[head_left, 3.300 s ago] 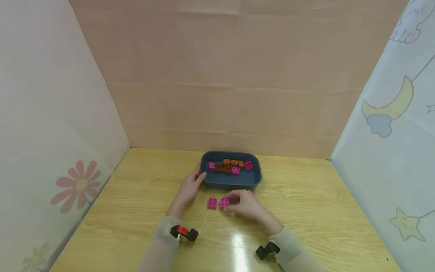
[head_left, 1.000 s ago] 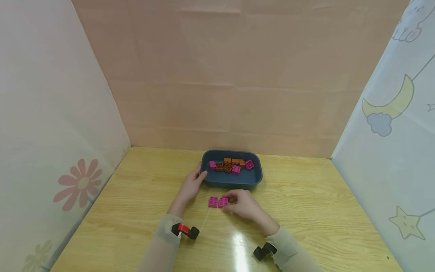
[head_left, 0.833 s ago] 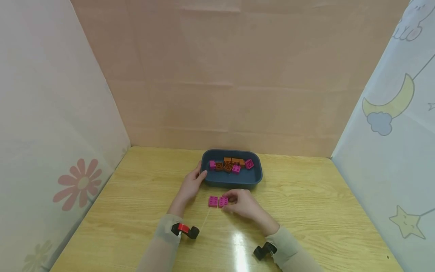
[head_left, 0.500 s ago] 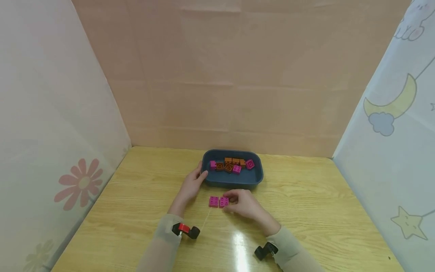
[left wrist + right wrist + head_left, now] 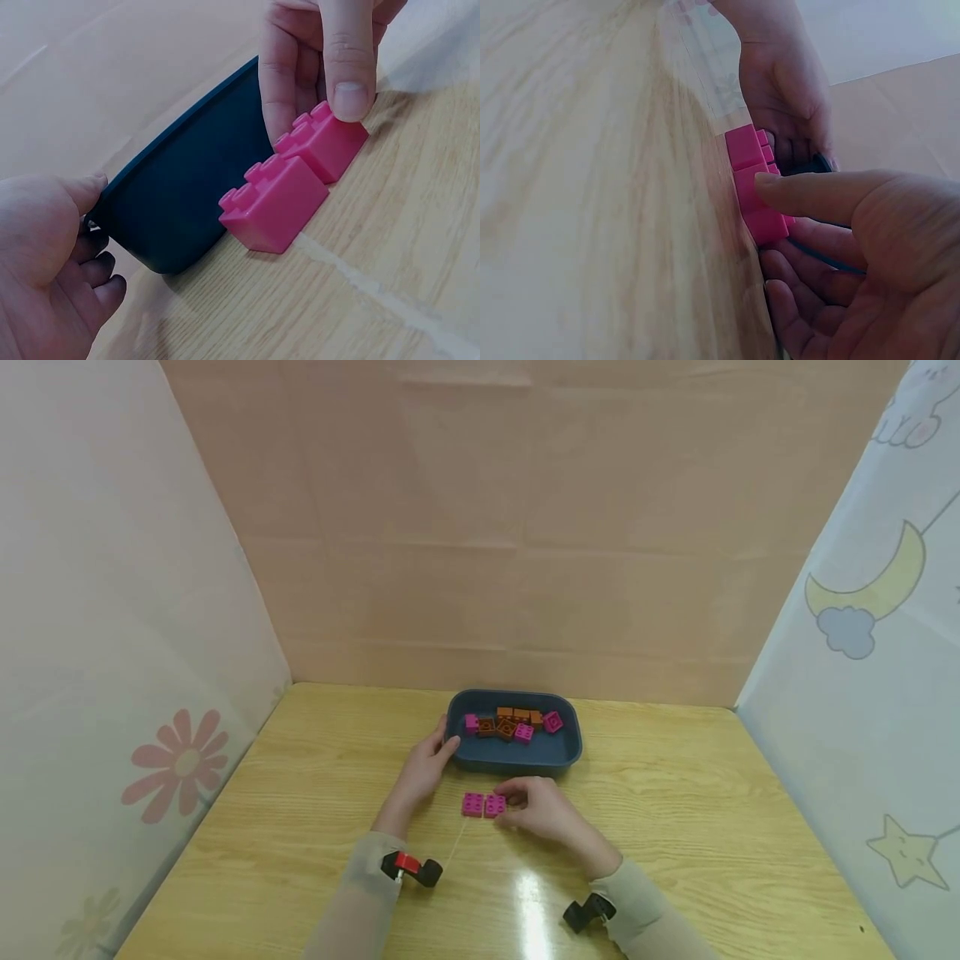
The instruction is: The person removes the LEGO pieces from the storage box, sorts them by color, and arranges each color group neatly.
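Two pink toy building bricks lie side by side on the wooden table, in front of a dark blue tray (image 5: 517,768). My right hand (image 5: 542,810) pinches the right brick (image 5: 494,806) between thumb and fingers. The left brick (image 5: 274,204) stands on its own, close against the held one with its studs up. At the tray's left end, my left hand (image 5: 422,770) grips the wall; in the left wrist view its thumb lies at the rim and the fingers curl beneath. Inside the tray are several orange-brown bricks (image 5: 521,717) and a few pink bricks (image 5: 523,732).
A brown paper sheet (image 5: 517,552) rises behind the table (image 5: 660,785). White patterned panels (image 5: 90,568) stand at both sides. A pale line (image 5: 375,289) runs over the tabletop towards the left brick. Small black cameras (image 5: 588,912) sit at both wrists.
Over the last few seconds my right hand has brought its brick left, narrowing the gap to the other brick. During the last second both hands stay almost still; the view shifts slightly.
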Action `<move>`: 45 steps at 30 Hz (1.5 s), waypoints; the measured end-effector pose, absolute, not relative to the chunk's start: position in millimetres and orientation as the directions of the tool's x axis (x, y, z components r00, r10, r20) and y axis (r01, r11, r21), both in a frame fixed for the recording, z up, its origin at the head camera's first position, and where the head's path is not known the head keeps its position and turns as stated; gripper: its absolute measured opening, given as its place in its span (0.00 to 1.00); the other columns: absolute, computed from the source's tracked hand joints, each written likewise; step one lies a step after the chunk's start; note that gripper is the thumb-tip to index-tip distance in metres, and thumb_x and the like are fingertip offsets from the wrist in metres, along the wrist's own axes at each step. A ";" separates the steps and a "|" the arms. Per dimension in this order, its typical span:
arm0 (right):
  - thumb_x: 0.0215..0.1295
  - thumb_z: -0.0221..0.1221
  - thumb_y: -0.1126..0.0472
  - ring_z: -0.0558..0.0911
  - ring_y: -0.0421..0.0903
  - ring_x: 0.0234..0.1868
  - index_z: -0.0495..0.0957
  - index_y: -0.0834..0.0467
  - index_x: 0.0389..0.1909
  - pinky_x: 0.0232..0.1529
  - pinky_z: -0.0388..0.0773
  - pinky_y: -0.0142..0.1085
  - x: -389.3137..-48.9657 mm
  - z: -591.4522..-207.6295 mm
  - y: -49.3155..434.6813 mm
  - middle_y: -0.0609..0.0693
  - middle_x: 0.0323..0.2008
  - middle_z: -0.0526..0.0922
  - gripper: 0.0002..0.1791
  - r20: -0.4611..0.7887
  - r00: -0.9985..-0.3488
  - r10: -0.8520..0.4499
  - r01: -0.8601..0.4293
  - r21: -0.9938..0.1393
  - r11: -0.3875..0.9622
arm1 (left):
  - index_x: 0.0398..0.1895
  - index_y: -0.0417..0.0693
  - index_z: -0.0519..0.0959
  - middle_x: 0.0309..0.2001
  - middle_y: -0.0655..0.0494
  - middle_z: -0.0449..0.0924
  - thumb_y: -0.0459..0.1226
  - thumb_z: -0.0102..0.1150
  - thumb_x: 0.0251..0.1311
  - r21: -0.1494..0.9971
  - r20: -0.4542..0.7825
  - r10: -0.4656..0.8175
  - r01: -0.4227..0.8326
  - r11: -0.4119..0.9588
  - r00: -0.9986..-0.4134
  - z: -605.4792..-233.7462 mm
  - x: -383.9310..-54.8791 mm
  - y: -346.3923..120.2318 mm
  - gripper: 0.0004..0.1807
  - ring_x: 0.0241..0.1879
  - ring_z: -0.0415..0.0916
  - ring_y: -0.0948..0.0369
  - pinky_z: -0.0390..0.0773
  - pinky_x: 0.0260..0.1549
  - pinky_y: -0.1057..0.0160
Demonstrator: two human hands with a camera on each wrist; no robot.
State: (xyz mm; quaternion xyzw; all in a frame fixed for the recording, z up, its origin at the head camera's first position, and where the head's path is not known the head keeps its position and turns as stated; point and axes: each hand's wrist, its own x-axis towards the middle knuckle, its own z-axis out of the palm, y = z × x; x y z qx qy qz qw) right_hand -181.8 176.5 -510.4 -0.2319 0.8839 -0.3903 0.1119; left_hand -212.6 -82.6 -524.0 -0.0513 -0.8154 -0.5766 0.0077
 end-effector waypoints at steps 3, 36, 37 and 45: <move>0.59 0.80 0.56 0.86 0.42 0.47 0.89 0.56 0.53 0.49 0.85 0.41 -181.6 -510.4 177.8 0.45 0.47 0.90 0.22 -0.017 -0.864 -0.503 -0.327 -0.740 0.588 | 0.87 0.47 0.52 0.85 0.50 0.53 0.50 0.50 0.85 0.937 0.071 0.076 0.093 0.335 -0.995 -524.0 -211.9 -82.5 0.38 0.82 0.52 0.46 0.55 0.80 0.45; 0.74 0.67 0.64 0.85 0.56 0.61 0.80 0.63 0.68 0.61 0.84 0.51 -248.1 -461.4 218.6 0.61 0.62 0.84 0.24 -0.007 -0.924 -0.382 -0.212 -0.822 0.528 | 0.87 0.49 0.53 0.85 0.53 0.52 0.51 0.51 0.84 0.949 0.064 0.095 0.090 0.303 -0.993 -525.3 -212.4 -74.2 0.37 0.83 0.51 0.50 0.55 0.80 0.47; 0.74 0.67 0.65 0.85 0.56 0.61 0.80 0.63 0.68 0.61 0.84 0.51 -250.3 -462.5 217.6 0.61 0.62 0.85 0.24 -0.010 -0.927 -0.376 -0.208 -0.819 0.535 | 0.87 0.49 0.53 0.85 0.52 0.52 0.50 0.51 0.84 0.949 0.067 0.096 0.093 0.302 -0.993 -525.2 -212.3 -73.9 0.37 0.83 0.51 0.49 0.55 0.80 0.47; 0.72 0.67 0.69 0.86 0.58 0.58 0.82 0.65 0.65 0.59 0.84 0.52 -267.6 -470.1 209.4 0.61 0.58 0.87 0.22 0.020 -0.948 -0.318 -0.216 -0.774 0.595 | 0.87 0.47 0.53 0.85 0.51 0.52 0.46 0.50 0.85 0.946 0.076 0.095 0.102 0.307 -0.993 -524.0 -213.2 -71.6 0.36 0.83 0.51 0.49 0.55 0.80 0.48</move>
